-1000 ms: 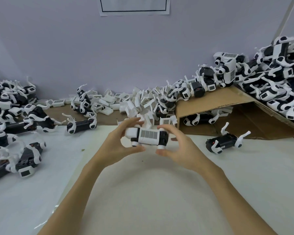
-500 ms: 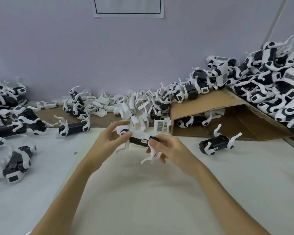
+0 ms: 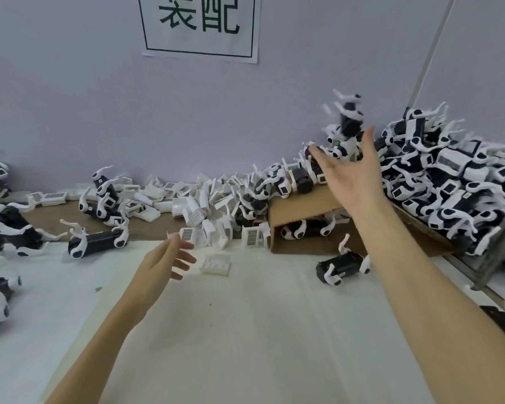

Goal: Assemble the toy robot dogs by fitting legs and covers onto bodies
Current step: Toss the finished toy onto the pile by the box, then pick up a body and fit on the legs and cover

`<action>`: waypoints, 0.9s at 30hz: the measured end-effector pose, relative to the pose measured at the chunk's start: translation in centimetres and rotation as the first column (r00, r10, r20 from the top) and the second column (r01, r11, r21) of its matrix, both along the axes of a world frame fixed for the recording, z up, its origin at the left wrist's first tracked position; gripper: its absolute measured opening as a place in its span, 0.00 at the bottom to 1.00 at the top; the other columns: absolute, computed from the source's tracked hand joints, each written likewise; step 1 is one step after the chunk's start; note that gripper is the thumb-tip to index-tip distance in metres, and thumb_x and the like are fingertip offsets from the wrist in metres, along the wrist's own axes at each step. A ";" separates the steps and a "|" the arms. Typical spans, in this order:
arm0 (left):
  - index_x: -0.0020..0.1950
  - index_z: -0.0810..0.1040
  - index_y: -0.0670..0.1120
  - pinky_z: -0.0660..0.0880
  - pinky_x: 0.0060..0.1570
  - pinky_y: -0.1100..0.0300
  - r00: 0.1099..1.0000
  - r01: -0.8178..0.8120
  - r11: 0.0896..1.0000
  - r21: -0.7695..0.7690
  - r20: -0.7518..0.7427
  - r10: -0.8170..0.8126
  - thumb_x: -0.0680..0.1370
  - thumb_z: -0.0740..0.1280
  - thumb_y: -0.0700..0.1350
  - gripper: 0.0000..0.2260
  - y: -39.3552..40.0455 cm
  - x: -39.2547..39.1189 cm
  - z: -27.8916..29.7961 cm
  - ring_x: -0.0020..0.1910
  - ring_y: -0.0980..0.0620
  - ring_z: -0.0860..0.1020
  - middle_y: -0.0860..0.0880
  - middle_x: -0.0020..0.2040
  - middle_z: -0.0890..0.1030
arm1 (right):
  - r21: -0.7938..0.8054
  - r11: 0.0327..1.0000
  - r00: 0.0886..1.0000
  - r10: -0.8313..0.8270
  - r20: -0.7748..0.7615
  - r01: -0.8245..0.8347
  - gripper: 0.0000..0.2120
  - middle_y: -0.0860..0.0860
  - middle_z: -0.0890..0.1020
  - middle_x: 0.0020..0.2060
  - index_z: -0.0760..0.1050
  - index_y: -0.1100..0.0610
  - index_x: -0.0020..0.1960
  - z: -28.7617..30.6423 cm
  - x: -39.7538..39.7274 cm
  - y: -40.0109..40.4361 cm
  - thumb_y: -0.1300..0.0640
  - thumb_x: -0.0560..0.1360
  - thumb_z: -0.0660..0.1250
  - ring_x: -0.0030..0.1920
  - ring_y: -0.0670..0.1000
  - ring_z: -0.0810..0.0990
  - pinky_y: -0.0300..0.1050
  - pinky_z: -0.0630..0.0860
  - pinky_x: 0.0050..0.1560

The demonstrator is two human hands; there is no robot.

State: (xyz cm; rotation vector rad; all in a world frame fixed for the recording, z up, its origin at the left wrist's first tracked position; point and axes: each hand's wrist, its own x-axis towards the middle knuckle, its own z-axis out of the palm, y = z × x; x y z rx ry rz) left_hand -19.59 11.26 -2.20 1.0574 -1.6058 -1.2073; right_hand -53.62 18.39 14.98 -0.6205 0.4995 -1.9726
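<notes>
My right hand is raised with fingers spread and holds nothing. Just beyond its fingertips a black-and-white toy dog is blurred in mid-air above the heap of finished dogs at the right. My left hand is open, low over the white table, next to a loose white cover lying flat. A pile of white covers runs along the wall behind it. A black dog body with white legs lies to the left, and another dog body lies by the box.
A tipped cardboard box holds up the heap on the right, with a dog under its flap. More dogs crowd the left edge. A brown board lies against the wall, and a paper sign hangs above.
Both hands held one dog at the table's middle. Now the right hand has swung up to the right and let go of it; the dog is airborne. The left hand has opened.
</notes>
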 end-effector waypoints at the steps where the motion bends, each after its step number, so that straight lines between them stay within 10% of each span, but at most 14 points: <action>1: 0.58 0.85 0.49 0.80 0.53 0.47 1.000 -0.001 1.000 -0.002 0.008 0.001 0.85 0.56 0.63 0.24 0.0 -0.2 0.0 0.51 0.45 0.83 0.47 0.50 0.87 | 0.039 0.999 0.998 0.017 -0.065 -0.015 0.32 0.71 0.69 0.69 0.62 0.54 0.77 0.4 -0.2 0.0 0.44 0.79 0.71 0.66 0.68 0.78 0.62 0.76 0.70; 4: 0.56 0.85 0.49 0.80 0.52 0.48 0.997 -0.017 0.999 -0.032 0.071 0.019 0.87 0.57 0.58 0.20 0.1 -0.5 -0.1 0.49 0.49 0.83 0.49 0.48 0.87 | 0.148 0.983 0.961 0.142 -0.238 -0.109 0.41 0.67 0.76 0.69 0.61 0.61 0.80 -2.0 0.9 0.2 0.47 0.74 0.74 0.64 0.64 0.82 0.59 0.80 0.65; 14: 0.55 0.81 0.51 0.76 0.49 0.53 0.895 -0.108 0.929 -0.353 0.372 0.245 0.85 0.68 0.45 0.03 0.0 -0.5 -1.2 0.53 0.52 0.79 0.55 0.53 0.82 | 0.476 0.813 0.920 0.391 -0.022 -0.334 0.12 0.56 0.85 0.47 0.86 0.60 0.52 -16.4 12.5 1.3 0.55 0.83 0.66 0.42 0.53 0.85 0.45 0.83 0.44; 20: 0.73 0.78 0.45 0.64 0.69 0.44 0.596 -0.334 0.775 -0.536 0.516 0.615 0.83 0.70 0.46 0.18 -2.3 1.7 -1.4 0.70 0.35 0.67 0.38 0.71 0.72 | 0.440 0.807 0.909 0.414 0.055 -0.394 0.13 0.57 0.85 0.45 0.88 0.61 0.51 -17.4 12.6 1.4 0.54 0.77 0.68 0.41 0.54 0.85 0.45 0.84 0.44; 27: 0.85 0.62 0.56 0.51 0.79 0.43 0.248 -0.206 0.903 -0.378 0.872 0.422 0.86 0.57 0.62 0.27 -7.4 4.6 -1.3 0.82 0.37 0.54 0.44 0.87 0.54 | 0.448 0.812 0.912 0.409 0.020 -0.374 0.13 0.54 0.84 0.42 0.88 0.59 0.50 -17.0 12.4 1.5 0.53 0.80 0.67 0.38 0.51 0.83 0.44 0.81 0.41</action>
